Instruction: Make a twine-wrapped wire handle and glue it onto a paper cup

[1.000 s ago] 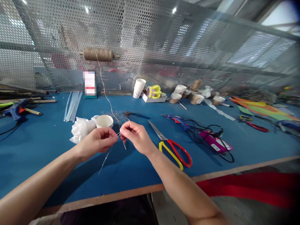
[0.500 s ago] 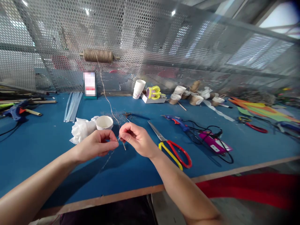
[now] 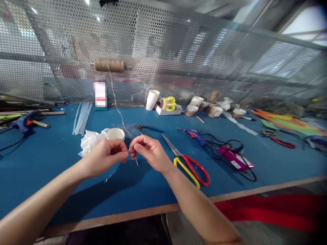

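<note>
We see rough, matt, fibrous texture on the wound twine; the surface itself looks smooth, with a dull sheen, and bare wooden trim along its near edge. Scissors, handles toward that edge, show bright metal blades and glossy plastic grips. At the far edge we find a matt paper cup before a perforated metal panel. The white bundle looks crumpled and thin (paper or cloth, we cannot tell).
</note>
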Demonstrator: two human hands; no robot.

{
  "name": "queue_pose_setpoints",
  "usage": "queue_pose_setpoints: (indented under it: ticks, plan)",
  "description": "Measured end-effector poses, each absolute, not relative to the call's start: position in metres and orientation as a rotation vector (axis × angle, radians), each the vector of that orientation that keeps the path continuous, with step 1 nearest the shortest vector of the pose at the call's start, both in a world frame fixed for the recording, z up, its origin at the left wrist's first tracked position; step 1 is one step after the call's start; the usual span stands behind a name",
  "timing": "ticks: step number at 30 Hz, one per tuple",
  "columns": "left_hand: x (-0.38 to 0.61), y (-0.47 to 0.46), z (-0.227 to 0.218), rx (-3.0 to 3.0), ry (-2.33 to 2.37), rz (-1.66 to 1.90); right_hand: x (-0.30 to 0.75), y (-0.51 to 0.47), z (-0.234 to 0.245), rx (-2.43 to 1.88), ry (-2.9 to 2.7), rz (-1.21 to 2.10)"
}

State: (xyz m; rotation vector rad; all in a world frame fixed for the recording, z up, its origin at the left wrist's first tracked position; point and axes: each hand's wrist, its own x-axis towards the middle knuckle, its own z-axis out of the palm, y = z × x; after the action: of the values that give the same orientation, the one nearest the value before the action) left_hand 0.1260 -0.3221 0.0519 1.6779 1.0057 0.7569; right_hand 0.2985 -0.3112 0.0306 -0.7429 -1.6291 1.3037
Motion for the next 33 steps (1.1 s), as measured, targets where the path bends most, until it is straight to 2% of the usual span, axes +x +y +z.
queue_pose_setpoints:
  ticks: [3,6,10,15,17,20,23,29,33]
  plan:
    - [0.121,-0.318,0.051,1.268,0.731,0.535,0.303,-0.31,0.033,-0.526,-1.639,1.462]
    - [0.121,-0.318,0.045,1.074,0.625,0.45,0.305,-0.31,0.033,-0.442,-1.69,1.454]
    - [0.125,-0.321,0.041,1.173,0.678,0.504,0.305,-0.311,0.035,-0.473,-1.795,1.298]
    - [0.126,-0.323,0.047,1.61,1.003,0.833,0.302,-0.311,0.034,-0.648,-1.81,1.03]
    - [0.124,-0.322,0.049,1.524,0.951,0.773,0.3,-0.312,0.034,-0.641,-1.78,1.069]
    - [0.122,-0.321,0.047,1.164,0.671,0.502,0.301,-0.313,0.036,-0.496,-1.772,1.2]
    - [0.124,-0.324,0.041,0.953,0.51,0.396,0.303,-0.316,0.04,-0.342,-1.805,1.194]
    - [0.129,-0.33,0.033,0.912,0.343,0.308,0.303,-0.325,0.045,-0.194,-1.966,1.04]
    - [0.126,-0.324,0.037,1.066,0.439,0.385,0.304,-0.325,0.045,-0.276,-1.937,0.921]
